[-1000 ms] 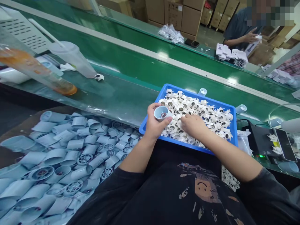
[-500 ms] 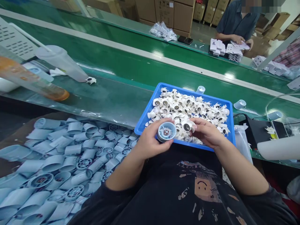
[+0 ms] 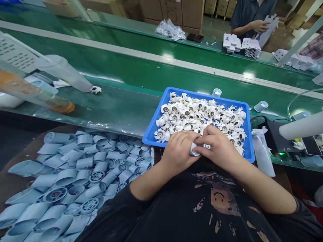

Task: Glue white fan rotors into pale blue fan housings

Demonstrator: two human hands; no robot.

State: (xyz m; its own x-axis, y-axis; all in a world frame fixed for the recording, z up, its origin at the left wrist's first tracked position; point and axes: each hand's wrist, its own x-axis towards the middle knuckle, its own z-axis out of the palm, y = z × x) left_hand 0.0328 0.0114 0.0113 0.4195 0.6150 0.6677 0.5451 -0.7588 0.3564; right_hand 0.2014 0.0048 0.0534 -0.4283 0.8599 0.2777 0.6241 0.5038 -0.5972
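Observation:
My left hand (image 3: 179, 149) and my right hand (image 3: 218, 144) meet just above the front rim of a blue plastic tray (image 3: 202, 92). Between them, a small pale blue plastic cup (image 3: 193, 149) is mostly hidden by my fingers, and both hands grip it. The tray holds a heap of white finned parts with metal centres (image 3: 199, 116), and my fingers rest close to them. To my left, a large pile of pale blue cylindrical housings (image 3: 75, 164) lies on a dark table.
A green conveyor belt (image 3: 121, 107) runs behind the tray, with a translucent plastic cup (image 3: 63, 74) and an orange-filled bottle (image 3: 32, 89) on it. A black device (image 3: 275, 134) and a phone (image 3: 311, 146) sit to the right. A co-worker's hands (image 3: 259, 26) handle white cards across the far belt.
My hands have come together over the tray's front edge. The cup, open and visible before, is now mostly covered, and the white part earlier in my right hand no longer shows.

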